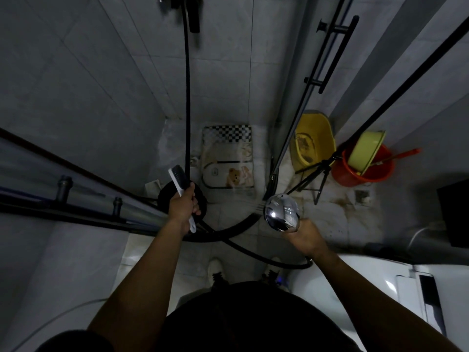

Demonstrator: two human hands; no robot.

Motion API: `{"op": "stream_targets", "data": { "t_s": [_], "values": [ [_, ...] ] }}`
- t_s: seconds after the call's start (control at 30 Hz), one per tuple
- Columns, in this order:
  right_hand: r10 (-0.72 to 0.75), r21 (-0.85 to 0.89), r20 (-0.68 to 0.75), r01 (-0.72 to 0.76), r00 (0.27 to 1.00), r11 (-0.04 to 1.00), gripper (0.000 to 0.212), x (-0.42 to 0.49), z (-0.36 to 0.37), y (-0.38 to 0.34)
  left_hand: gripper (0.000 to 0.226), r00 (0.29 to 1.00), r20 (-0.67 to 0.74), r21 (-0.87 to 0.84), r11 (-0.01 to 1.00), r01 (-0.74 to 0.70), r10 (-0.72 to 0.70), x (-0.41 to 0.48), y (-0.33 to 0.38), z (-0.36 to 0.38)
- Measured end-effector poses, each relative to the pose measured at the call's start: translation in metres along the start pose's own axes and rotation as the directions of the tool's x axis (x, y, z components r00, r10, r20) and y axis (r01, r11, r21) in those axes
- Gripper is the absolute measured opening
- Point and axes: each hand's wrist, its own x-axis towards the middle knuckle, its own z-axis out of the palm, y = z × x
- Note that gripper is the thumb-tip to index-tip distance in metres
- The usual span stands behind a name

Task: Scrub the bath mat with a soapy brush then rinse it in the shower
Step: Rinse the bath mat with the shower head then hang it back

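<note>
Mat position: bath mat (228, 158) lies flat on the tiled shower floor (228, 214), far from the person's feet, with the hanging hose just to its left and the glass door edge to its right. It has a checkered band at the far end and a bear print at the near right corner.
Left hand: left hand (184, 205) is clenched round the white handle of the brush (179, 177). The bristle end is raised in the air near the mat's near left corner, clear of the mat.
Right hand: right hand (305, 235) grasps the stem of the chrome shower head (282, 212), which is turned toward the mat. Faint streaks at its left edge look like spray.
Hose: black hose (187, 97) drops from the wall fitting, loops over the floor and runs to the shower head.
Stage: probably wetting or rinsing. No suds can be made out in this dim light.
Handling: the mat looks thin and soft, so it is likely floppy, heavier once soaked, and prone to sliding on wet tile.
Where to hold: a near corner or the near edge, pinched firmly and lifted slowly so the water drains.
Nearby: red bucket (365, 174) and yellow bin (313, 141) stand to the right, outside the glass.
</note>
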Motion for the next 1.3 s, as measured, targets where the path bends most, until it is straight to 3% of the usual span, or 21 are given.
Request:
{"op": "stream_targets", "data": {
  "t_s": [0.13,0.27,1.1,1.3],
  "values": [
    [0.029,-0.004,0.002,-0.029,1.000,1.000,0.016,-0.002,0.004,-0.003,0.039,1.000,0.017,-0.022,1.000,0.010,-0.009,0.001,0.002,-0.004],
    [0.064,-0.073,-0.039,-0.067,0.997,0.995,0.033,-0.004,0.003,-0.006,0.038,1.000,0.021,-0.022,1.000,0.014,-0.013,0.000,0.001,-0.003],
    [0.077,-0.182,-0.168,-0.107,0.983,0.977,0.038,-0.014,0.005,-0.009,0.040,0.994,0.051,-0.043,0.994,0.098,-0.096,0.005,-0.006,0.005],
    [0.060,-0.144,-0.112,-0.076,0.992,0.987,0.024,-0.010,0.009,-0.004,0.042,0.993,0.052,-0.036,0.994,0.104,-0.102,0.008,-0.006,0.001]
  ]
}}
